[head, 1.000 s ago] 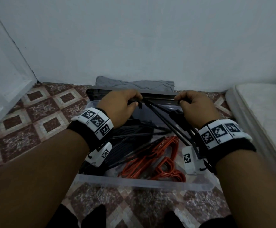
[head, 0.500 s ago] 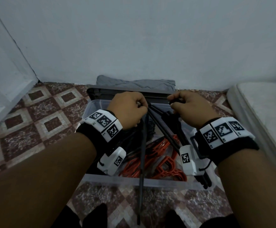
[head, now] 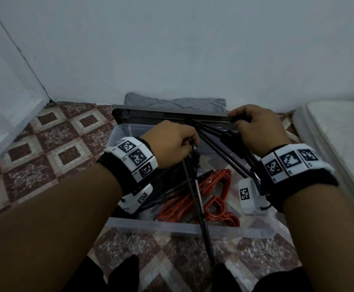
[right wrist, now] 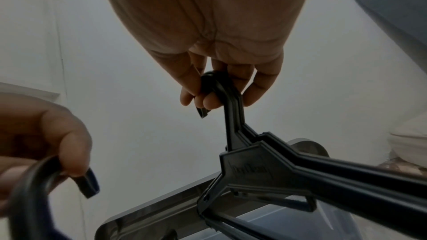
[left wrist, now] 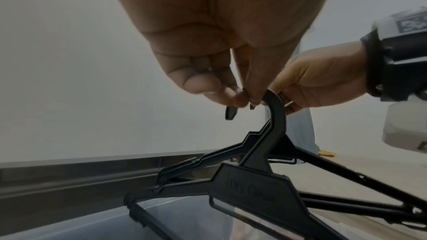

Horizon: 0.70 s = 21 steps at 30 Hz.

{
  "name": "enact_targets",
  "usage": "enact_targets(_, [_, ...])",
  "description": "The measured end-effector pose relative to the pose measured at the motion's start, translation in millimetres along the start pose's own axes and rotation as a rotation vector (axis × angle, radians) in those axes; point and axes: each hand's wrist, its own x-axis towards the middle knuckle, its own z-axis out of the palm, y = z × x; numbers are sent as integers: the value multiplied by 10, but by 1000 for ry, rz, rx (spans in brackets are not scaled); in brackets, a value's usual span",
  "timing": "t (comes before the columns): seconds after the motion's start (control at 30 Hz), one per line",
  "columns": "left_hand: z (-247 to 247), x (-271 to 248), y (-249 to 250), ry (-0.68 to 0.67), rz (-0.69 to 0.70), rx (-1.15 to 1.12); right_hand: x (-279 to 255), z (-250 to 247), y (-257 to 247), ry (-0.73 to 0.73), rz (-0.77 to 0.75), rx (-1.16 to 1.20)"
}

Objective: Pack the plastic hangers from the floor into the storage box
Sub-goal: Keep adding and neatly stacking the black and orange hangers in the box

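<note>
Black hangers: our left hand (head: 172, 144) pinches one hook (left wrist: 273, 101), right hand (head: 256, 131) grips the rest (right wrist: 300, 174); we lower singly, flat into box (head: 171, 227).

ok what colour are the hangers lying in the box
Mostly orange-red hangers, some black; clearest in the head view.

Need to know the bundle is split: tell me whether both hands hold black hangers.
Yes: the left hand pinches the hook of one black hanger, and the right hand grips other hangers by their hooks.

Black hangers (head: 195, 186) hang by their hooks above the clear storage box (head: 188, 228) (orange hangers (head: 214, 199) inside).
</note>
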Motion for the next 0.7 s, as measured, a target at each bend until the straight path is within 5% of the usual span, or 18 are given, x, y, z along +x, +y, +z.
enact_targets(0.7, [89,28,106,226,98,-51,-254,72,-387,-492,-168,105])
